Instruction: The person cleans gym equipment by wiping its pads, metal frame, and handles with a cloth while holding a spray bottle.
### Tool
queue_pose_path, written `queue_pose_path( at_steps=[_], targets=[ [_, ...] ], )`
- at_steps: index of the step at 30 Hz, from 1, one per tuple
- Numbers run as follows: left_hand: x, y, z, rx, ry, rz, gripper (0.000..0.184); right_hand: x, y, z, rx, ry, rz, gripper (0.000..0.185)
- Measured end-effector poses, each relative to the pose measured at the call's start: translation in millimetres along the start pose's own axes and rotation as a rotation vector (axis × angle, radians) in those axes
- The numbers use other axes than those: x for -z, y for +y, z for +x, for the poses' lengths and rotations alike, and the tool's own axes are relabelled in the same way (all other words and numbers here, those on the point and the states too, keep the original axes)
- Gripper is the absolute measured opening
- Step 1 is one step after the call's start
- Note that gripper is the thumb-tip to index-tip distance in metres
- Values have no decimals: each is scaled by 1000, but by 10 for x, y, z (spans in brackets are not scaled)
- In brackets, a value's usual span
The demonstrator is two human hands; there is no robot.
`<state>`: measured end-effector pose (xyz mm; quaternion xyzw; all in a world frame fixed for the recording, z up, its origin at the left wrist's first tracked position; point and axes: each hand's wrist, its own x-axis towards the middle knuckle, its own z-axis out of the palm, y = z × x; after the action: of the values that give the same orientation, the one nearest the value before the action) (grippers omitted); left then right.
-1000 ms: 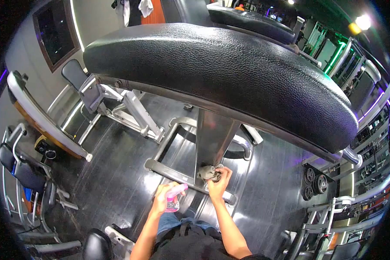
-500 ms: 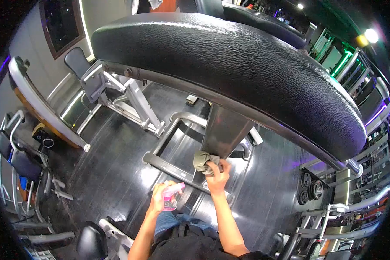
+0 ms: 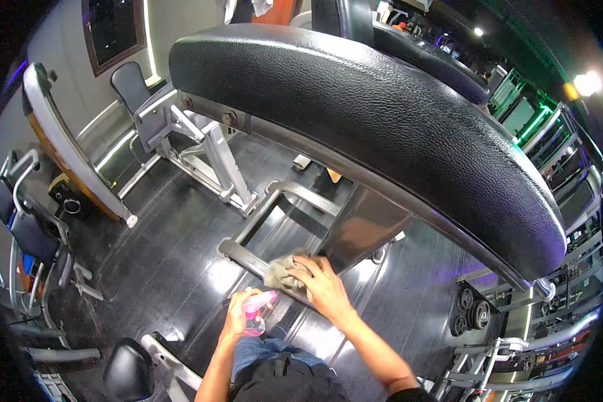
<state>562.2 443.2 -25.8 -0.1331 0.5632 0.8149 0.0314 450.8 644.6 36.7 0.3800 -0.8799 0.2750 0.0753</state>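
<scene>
My left hand (image 3: 238, 313) is wrapped round a pink spray bottle (image 3: 256, 313) with a clear lower body, held low in front of me. In my right hand (image 3: 323, 287) is a crumpled grey-green cloth (image 3: 285, 273), which overlaps the grey metal base frame (image 3: 248, 258) of a gym machine; whether it presses on the tube I cannot tell. Beside that hand rises the machine's dark, glossy post (image 3: 363, 224). Above both hands a large black padded cushion (image 3: 368, 114) crosses the view on its metal support.
Another machine with a seat (image 3: 130, 87) stands at the back left. Weight plates (image 3: 477, 313) sit on a rack at the right. A black pad (image 3: 128, 368) is close by at the lower left. Dark rubber flooring (image 3: 174, 268) lies between the machines.
My right hand has moved the cloth left and slightly down, from the foot of the post to over the base frame. My left hand still holds the bottle, slightly lower. The view has shifted.
</scene>
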Motion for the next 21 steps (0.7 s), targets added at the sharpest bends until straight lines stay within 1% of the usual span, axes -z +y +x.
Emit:
queue_pose_path(
  at_steps=[2, 3, 5, 6, 7, 8, 9, 11, 12, 13, 15, 17, 19, 21],
  targets=[
    [16, 17, 12, -4, 5, -22, 61, 282, -111, 253, 205, -133, -315, 39],
    [23, 23, 15, -13, 8, -38, 62, 443, -203, 370, 248, -182, -441, 30],
    [37, 34, -1, -21, 30, -51, 65, 590, -309, 518, 218, -305, -659, 27],
    [51, 58, -6, -22, 31, -68, 59, 549, -297, 555, 226, -312, -658, 27],
    [62, 66, -14, -22, 32, -87, 53, 470, -270, 588, 247, -427, -782, 27],
    [82, 61, -8, -36, 36, -79, 53, 391, -223, 620, 267, -538, -908, 28],
    [108, 43, -1, -39, 41, -84, 53, 307, -147, 628, 274, -540, -911, 28],
    [160, 0, -1, -62, 45, -70, 54, 54, 63, 600, 321, -645, -1034, 33],
    [164, 11, -15, -64, 50, -73, 54, -142, 177, 600, 273, -701, -1089, 38],
    [163, 34, -45, -55, 82, -67, 58, -332, 291, 601, 283, -701, -1090, 38],
    [180, 42, -97, -47, 123, -66, 61, -719, 518, 566, 89, -821, -1014, 35],
    [231, 55, -136, -78, 134, -44, 61, -1201, 824, 448, 73, -861, -999, 33],
    [243, 97, -189, -70, 165, -51, 61, -1514, 1011, 311, 54, -899, -985, 31],
    [270, 111, -222, -63, 191, -54, 60, -1673, 1065, 192, 132, -892, -935, 27]
  ],
)
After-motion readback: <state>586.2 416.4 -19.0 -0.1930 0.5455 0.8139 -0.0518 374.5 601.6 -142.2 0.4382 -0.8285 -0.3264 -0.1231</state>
